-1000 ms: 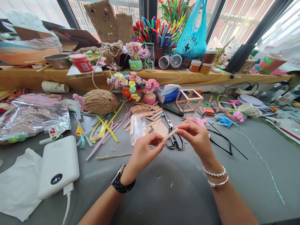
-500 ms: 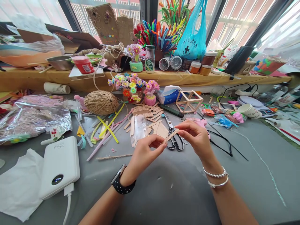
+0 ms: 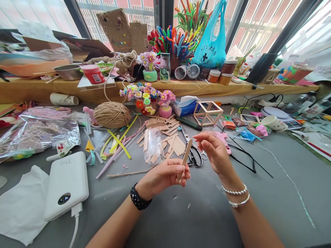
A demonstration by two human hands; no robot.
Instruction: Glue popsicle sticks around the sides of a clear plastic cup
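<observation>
Popsicle stick [image 3: 185,155], flat pale wood with rounded ends, stands nearly upright at the centre of the frame, its lower end pinched in your left hand [image 3: 165,175]. That hand is curled almost closed, thumb pressing the stick against the fingers. Your right hand [image 3: 216,151], just right of it, is half open with its fingers loosely bent and holds nothing; its fingertips hover beside the stick's upper end without clearly touching it.

You look to be at the stage of picking out and checking a single stick. A next move would call for a light two-finger pinch, since the wood is thin, smooth and apt to twist.

Scanning from the left of the frame: a smooth white power bank [image 3: 66,186] lies on the grey desk [image 3: 258,179], a crinkled foil bag [image 3: 38,129] above it. Further in sits a rough ball of jute twine [image 3: 112,114], then fuzzy pipe cleaners [image 3: 117,143] lying loose. A scattered heap of more sticks [image 3: 165,134] lies just beyond your hands, steel scissors [image 3: 192,150] beside it. To the right stands an open cube frame [image 3: 208,112] built of sticks.
</observation>
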